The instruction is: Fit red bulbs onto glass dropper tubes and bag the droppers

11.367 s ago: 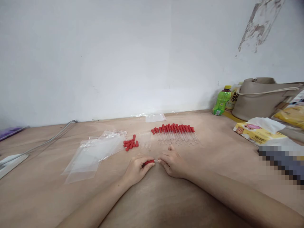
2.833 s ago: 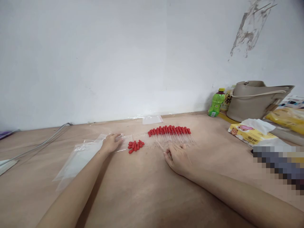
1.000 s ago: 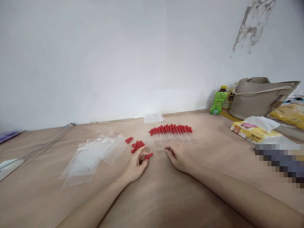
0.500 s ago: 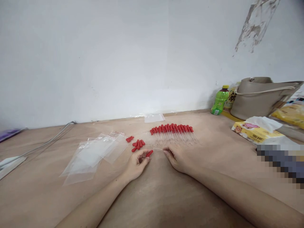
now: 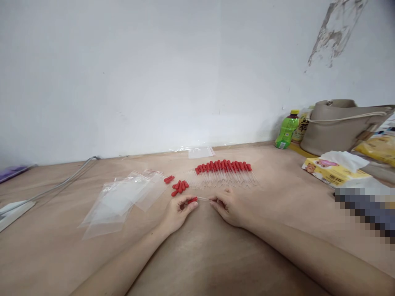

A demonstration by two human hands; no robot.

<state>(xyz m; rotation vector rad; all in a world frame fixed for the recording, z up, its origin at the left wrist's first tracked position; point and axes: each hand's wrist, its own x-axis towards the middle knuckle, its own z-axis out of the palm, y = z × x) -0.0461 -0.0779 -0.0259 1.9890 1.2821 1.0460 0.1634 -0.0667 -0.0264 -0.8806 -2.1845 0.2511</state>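
My left hand (image 5: 180, 212) pinches a red rubber bulb (image 5: 192, 200) at the middle of the table. A thin clear tube (image 5: 203, 199) lies between my hands, one end at the mouth of the bulb. My right hand (image 5: 226, 206) grips the tube's other end between thumb and fingers. Just beyond my left hand are several loose red bulbs (image 5: 180, 186), with a smaller group (image 5: 168, 179) behind them. Past my right hand lies a row of clear droppers with red bulbs (image 5: 224, 166), their tubes pointing toward me. Loose clear tubes (image 5: 191, 179) lie at the row's left end.
Clear zip bags (image 5: 114, 201) overlap on the left, and another bag (image 5: 200, 153) lies near the wall. A grey cable (image 5: 70, 176) crosses the far left. On the right stand a green bottle (image 5: 285, 130), a beige bag (image 5: 331, 129) and a tissue pack (image 5: 336, 170).
The tube in my right hand has moved left and now meets the red bulb, where a gap showed before. The bulb has turned to point toward the tube.
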